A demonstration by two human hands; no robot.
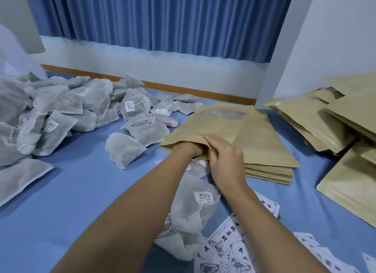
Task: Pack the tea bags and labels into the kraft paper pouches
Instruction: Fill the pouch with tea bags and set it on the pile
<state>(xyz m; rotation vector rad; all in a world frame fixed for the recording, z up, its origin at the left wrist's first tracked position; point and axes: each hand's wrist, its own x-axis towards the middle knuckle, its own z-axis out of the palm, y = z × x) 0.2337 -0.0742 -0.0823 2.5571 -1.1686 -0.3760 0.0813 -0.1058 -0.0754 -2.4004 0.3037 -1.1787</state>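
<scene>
At the centre of the blue-covered surface (81, 191), one kraft paper pouch (213, 124) lies flat, its open mouth facing the person and its clear window at the far end. It rests partly on a stack of pouches (268, 152).

Left hand (190, 149): inserted into the pouch mouth up to the wrist. The fingers are hidden by the paper, so I cannot tell whether they hold anything.

Right hand (225, 161): clamped on the near lip of the pouch mouth, fingers curled round the edge and forefinger laid along the top face. The two hands touch at the opening.

Tea bags: a large pile of tea bags (61, 114) occupies the left of the surface, several with small white tags on strings. Loose bags (126, 148) lie between that pile and the pouch. A smaller cluster of tea bags (193, 207) sits under and between the forearms, just beside the pouch mouth.

Labels: printed labels (230, 242) are scattered at the near right, touching the smaller cluster.

Further pouches (335, 126) are heaped unevenly at the right edge. A blue curtain (162, 18) hangs along the far wall.
</scene>
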